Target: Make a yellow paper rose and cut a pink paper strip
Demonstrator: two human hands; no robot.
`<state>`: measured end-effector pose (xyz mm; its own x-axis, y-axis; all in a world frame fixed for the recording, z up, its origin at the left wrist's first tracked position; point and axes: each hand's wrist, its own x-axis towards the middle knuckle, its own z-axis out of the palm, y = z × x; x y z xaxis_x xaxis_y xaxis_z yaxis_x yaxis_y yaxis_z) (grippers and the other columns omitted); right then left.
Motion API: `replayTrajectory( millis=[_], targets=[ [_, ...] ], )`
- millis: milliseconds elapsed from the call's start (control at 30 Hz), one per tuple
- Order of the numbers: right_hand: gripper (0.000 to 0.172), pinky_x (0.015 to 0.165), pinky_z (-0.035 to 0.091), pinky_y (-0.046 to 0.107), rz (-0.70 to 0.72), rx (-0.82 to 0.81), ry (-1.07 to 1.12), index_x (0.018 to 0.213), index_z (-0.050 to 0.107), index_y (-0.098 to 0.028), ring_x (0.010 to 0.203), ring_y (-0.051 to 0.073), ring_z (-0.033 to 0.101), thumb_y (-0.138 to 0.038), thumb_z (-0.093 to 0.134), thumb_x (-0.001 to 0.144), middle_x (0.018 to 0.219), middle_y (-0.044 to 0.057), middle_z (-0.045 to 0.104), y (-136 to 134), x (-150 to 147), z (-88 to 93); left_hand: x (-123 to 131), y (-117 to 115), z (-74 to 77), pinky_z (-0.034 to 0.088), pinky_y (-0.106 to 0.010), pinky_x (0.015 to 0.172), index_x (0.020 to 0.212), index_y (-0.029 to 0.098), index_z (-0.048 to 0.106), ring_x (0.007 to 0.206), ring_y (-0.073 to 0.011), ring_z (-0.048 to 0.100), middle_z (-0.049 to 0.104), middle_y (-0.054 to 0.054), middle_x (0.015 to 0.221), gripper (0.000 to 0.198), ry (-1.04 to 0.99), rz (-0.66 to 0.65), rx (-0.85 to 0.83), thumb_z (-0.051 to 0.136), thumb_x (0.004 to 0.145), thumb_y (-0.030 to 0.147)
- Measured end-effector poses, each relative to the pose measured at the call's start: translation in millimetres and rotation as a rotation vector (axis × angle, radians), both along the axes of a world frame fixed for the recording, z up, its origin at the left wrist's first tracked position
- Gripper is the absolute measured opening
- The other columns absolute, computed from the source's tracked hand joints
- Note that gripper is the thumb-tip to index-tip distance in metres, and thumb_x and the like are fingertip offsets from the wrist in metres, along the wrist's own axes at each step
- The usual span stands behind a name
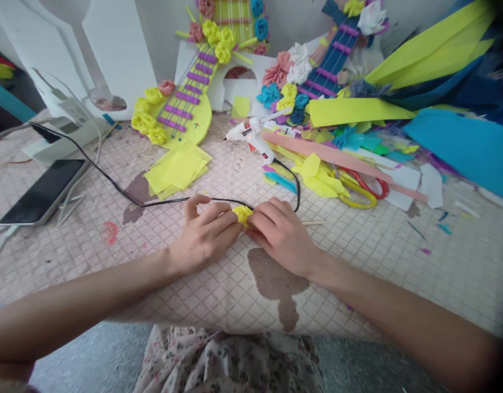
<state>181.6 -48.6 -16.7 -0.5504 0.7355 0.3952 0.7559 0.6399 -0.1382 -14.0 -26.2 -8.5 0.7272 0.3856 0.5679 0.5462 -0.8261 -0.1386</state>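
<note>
Between the fingertips of both hands is a small crumpled yellow paper flower (242,215), low over the table near its front edge. My left hand (208,232) pinches it from the left, fingers curled. From the right, my right hand (282,236) closes on it too, and a thin wooden stick (313,222) juts out beyond that hand. How the stick meets the flower is hidden by my fingers. Just behind the hands runs a black cord (163,202). Farther back lie a stack of yellow paper squares (178,168) and a white glue gun (251,137).
A yellow paper guitar (190,103) with purple strips and a blue one (333,60) lean at the back. Red and yellow scissors (364,192) lie among paper scraps on the right. A phone (45,191) rests at left beside a power strip (59,139).
</note>
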Motion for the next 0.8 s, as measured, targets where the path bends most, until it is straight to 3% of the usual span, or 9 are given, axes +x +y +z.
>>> replayTrajectory(
  millis=[300,467,800],
  targets=[
    [0.015,0.072,0.035,0.034,0.036,0.081,-0.045,0.08,0.057,-0.015,0.086,0.02,0.044,-0.017,0.047,0.092,0.083,0.004,0.055,0.5,-2.1,-0.8,1.6,-1.0,1.5,0.03,-0.04,0.086,0.085,0.023,0.055,0.084,-0.0162,0.059,0.066,0.005,0.078,0.008,-0.023,0.024,-0.018,0.055,0.087,0.015],
    [0.015,0.071,0.034,0.033,0.027,0.088,-0.064,0.079,0.056,-0.015,0.086,0.019,0.044,-0.017,0.048,0.091,0.082,0.004,0.055,-0.3,-2.4,-0.7,1.8,-1.3,4.3,0.032,-0.041,0.084,0.084,0.025,0.057,0.081,-0.0159,0.058,0.067,0.005,0.08,0.005,-0.051,0.033,0.0,0.059,0.087,0.021],
    [0.014,0.073,0.035,0.034,0.009,0.051,-0.032,0.081,0.057,-0.014,0.086,0.02,0.045,-0.015,0.047,0.091,0.084,0.005,0.057,-1.2,-2.2,-2.0,2.5,-0.2,3.0,0.032,-0.042,0.084,0.081,0.024,0.056,0.08,-0.016,0.058,0.066,0.005,0.076,0.009,-0.042,0.033,-0.004,0.055,0.087,0.016]
  ],
)
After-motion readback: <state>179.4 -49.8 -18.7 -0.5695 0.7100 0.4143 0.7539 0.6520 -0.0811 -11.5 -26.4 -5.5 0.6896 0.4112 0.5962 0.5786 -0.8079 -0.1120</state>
